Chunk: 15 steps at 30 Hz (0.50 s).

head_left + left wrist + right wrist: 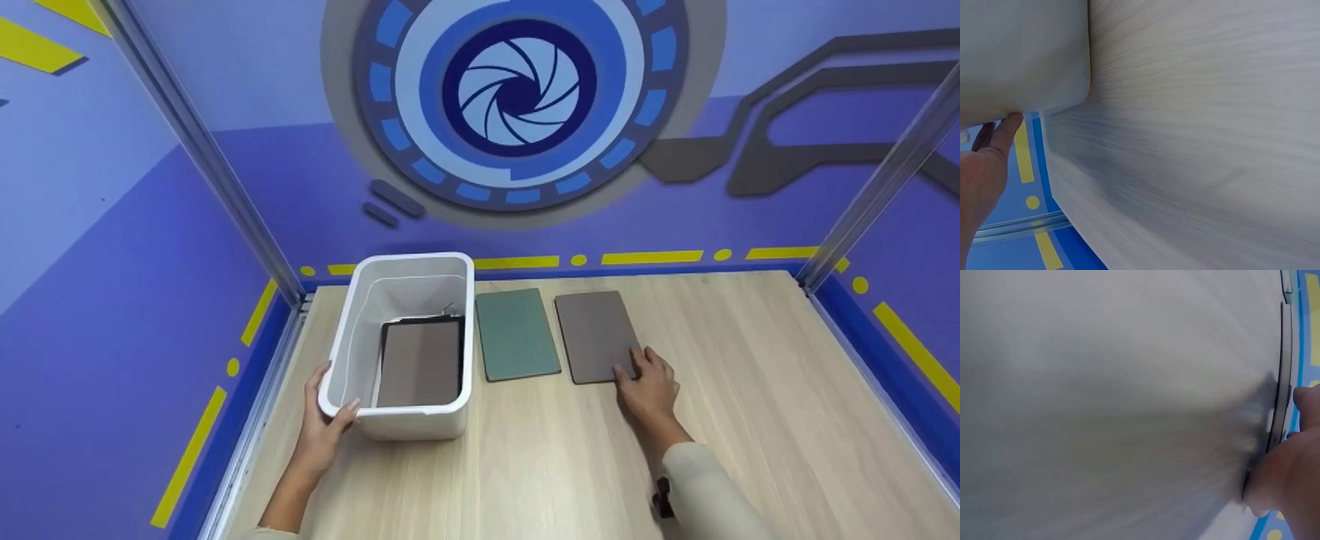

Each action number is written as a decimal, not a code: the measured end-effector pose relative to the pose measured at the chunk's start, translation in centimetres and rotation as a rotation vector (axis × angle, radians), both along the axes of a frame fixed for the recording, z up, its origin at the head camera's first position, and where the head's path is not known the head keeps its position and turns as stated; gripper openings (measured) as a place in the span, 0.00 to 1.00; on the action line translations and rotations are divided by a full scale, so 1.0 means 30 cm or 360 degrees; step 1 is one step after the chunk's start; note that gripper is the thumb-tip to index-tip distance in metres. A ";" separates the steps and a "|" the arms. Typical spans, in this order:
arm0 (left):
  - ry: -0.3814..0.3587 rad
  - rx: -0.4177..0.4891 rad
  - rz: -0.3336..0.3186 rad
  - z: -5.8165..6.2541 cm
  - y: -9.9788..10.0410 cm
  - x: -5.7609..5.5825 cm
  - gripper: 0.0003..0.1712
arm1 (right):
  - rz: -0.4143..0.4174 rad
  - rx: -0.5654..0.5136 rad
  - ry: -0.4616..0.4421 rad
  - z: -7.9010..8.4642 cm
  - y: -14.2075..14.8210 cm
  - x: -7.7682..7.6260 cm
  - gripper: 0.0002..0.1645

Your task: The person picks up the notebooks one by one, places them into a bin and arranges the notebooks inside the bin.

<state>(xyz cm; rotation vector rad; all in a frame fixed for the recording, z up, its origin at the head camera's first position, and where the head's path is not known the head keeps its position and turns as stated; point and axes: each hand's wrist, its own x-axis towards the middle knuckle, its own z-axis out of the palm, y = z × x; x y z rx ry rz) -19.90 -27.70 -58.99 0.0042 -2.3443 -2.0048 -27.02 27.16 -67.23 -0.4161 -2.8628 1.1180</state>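
A white plastic bin (pixel 409 426) stands at the left of the table. My left hand (pixel 321 431) holds its near left corner, thumb at the rim and fingers along the outer side; in the left wrist view, fingertips (pixel 1008 132) touch the bin's wall (pixel 1027 56). To the right lies a brown notebook (pixel 596 334), flat on the table. My right hand (pixel 651 386) grips its near right corner, thumb by the near edge and fingers at the right side. The right wrist view shows the notebook's thin edge (pixel 1283 371) beside my right hand (pixel 1292 472).
A green notebook (pixel 517 334) lies between the bin and the brown notebook. Inside the bin is a brown, dark-edged flat item (pixel 420 364), with a small unclear object (pixel 448 309) behind it. A patterned blue wall (pixel 600 232) closes off the wooden table's (pixel 555 465) back.
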 end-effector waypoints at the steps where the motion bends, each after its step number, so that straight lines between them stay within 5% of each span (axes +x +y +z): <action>1: 0.0005 -0.0011 0.0002 -0.001 0.000 0.000 0.48 | 0.0004 0.0019 -0.0006 0.003 -0.004 -0.007 0.41; 15: 0.0024 0.0021 -0.0010 0.000 0.000 -0.001 0.47 | 0.0053 0.0023 -0.0276 0.126 -0.005 -0.075 0.45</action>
